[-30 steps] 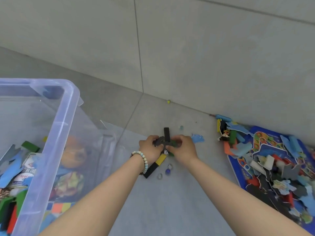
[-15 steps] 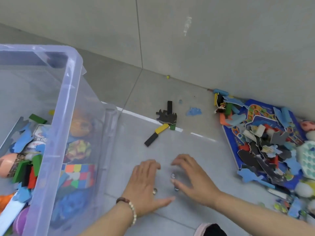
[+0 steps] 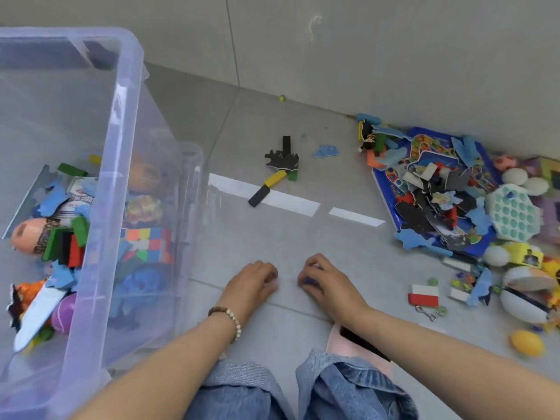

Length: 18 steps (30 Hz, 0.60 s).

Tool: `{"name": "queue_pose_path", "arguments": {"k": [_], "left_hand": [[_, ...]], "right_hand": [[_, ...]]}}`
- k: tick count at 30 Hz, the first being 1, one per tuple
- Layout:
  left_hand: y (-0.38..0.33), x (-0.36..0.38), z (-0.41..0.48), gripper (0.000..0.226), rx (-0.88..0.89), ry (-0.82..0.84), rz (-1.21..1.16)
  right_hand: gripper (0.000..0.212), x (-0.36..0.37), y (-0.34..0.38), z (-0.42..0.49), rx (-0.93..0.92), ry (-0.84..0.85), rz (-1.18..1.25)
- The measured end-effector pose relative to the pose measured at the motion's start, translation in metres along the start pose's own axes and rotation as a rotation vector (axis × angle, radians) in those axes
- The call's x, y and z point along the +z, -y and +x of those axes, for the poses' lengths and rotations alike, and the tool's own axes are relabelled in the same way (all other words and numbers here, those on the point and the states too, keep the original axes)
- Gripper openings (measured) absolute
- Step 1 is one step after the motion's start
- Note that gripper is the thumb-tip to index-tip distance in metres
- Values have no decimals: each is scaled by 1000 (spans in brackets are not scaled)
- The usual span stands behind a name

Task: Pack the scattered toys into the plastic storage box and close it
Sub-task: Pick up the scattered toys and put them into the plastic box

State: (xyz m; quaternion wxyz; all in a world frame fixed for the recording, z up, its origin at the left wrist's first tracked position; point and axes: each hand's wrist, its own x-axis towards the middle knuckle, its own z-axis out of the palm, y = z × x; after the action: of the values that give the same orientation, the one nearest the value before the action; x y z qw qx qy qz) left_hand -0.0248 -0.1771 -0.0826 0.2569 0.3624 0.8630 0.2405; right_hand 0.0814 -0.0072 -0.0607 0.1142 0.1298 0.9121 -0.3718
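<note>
The clear plastic storage box (image 3: 121, 140) stands open on the floor (image 3: 348, 247), at nine o'clock from the hands. It is partly filled: green, black and red blocks lie against its near wall. A colour cube (image 3: 145, 244) shows through that wall, with blue puzzle bits above and below it.

The left hand (image 3: 251, 283), with a bead bracelet (image 3: 233, 319) at the wrist, rests knuckles-up on the floor, fingers curled under. Whether it holds anything I cannot tell. Just beside it, not touching, the right hand (image 3: 325, 283) has its fingers curled over a small blue thing (image 3: 309, 281) on the floor.

At twelve o'clock from the hands, well apart, a black puzzle piece (image 3: 281, 160) lies over one end of a yellow block (image 3: 274, 178). A black block (image 3: 259, 197) touches the yellow block's other end. A blue puzzle piece (image 3: 325, 151) lies near them at one o'clock.

At two o'clock a blue puzzle tray (image 3: 382, 189) against the wall is heaped with loose pieces. A pale green bubble toy (image 3: 512, 212) overlaps its right edge. At three o'clock from the right hand lies a red-and-white block (image 3: 422, 294), and at four o'clock a yellow egg (image 3: 527, 342).
</note>
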Motion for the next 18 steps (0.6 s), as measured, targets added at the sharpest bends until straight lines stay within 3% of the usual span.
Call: {"name": "queue_pose_path", "arguments": {"k": [5, 8, 11, 14, 18], "left_hand": [[-31, -14, 14, 31, -487, -227, -818], [-47, -21, 30, 45, -731, -102, -1264], [-54, -36, 47, 50, -763, 44, -1685], [-60, -56, 60, 40, -768, 56, -1886], [-54, -69, 85, 34, -895, -264, -1845]], "right_hand": [[17, -17, 19, 14, 227, -159, 401], [18, -35, 44, 29, 201, -173, 652], [22, -50, 63, 43, 94, -93, 607], [16, -66, 64, 60, 81, -108, 537], [12, -86, 47, 90, 212, -296, 545]]}}
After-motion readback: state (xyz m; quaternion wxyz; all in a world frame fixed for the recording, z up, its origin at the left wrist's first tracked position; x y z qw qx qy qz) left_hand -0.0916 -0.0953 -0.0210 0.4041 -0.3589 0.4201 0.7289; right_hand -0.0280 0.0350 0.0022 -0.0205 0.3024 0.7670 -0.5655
